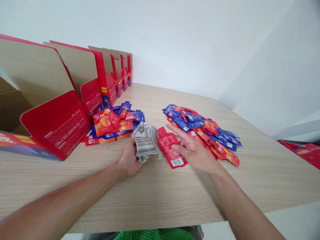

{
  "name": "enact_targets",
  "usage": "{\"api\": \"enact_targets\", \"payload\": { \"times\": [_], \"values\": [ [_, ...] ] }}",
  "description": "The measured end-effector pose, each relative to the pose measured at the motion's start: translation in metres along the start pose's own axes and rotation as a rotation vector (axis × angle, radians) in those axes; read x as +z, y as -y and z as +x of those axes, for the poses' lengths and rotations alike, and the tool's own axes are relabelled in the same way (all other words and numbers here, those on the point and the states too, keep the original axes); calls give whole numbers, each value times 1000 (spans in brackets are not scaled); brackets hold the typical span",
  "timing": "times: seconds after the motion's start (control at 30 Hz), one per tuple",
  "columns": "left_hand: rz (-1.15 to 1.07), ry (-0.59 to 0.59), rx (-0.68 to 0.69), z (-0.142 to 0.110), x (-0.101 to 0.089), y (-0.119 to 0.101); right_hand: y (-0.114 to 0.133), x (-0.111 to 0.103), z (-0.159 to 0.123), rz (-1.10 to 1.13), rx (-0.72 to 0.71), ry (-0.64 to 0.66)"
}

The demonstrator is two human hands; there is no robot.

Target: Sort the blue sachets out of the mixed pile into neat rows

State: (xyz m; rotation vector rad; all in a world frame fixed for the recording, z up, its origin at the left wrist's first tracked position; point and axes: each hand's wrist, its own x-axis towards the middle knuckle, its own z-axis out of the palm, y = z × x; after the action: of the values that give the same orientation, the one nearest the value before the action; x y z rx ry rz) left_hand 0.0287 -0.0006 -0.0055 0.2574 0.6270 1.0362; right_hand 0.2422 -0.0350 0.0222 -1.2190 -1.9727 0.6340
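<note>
The left hand (130,158) is curled around a bunched-up cloth (147,141) with gray stripes, holding it up over the table (140,203). The right hand (195,151) pinches a flat red packet (170,145) under its thumb, and its pointer finger sticks out straight. The packet is in the middle, between the two hands, with its edge right by the cloth; I can't tell if they touch. A white label with black lines shows near the packet's bottom. Behind the left hand is a messy pile of red and blue packets (103,121), close to a row of open red boxes (62,126). Behind the right hand lies a longer pile of red and blue packets (195,119).
</note>
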Motion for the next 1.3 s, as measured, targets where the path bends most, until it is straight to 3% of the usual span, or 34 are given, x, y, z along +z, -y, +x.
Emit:
{"api": "enact_targets", "payload": {
  "times": [0.13, 0.23, 0.3, 0.43, 0.63, 0.93, 1.13, 1.3],
  "values": [
    [48, -9, -35, -1, 0, 1, -2, 16, 21, 304, 56, -106],
    [70, 34, -65, -2, 0, 3, -11, 35, 42, 175, -23, -293],
    [58, 69, -90, -2, 0, 3, -19, 49, 52, -35, -64, -327],
    [-24, 33, -51, 1, -2, 2, -27, 74, 52, -377, -100, -199],
    [-62, -29, -6, 3, -4, 3, -18, 92, 31, -529, -219, -37],
    [-47, -32, 46, 5, -9, 4, -11, 92, 5, -505, -263, 48],
    [-17, 11, 24, 0, -5, 5, -9, 75, 15, -441, -226, -15],
    [8, 15, 19, -2, -7, 5, -9, 81, 15, -427, -242, -2]
  ]
}}
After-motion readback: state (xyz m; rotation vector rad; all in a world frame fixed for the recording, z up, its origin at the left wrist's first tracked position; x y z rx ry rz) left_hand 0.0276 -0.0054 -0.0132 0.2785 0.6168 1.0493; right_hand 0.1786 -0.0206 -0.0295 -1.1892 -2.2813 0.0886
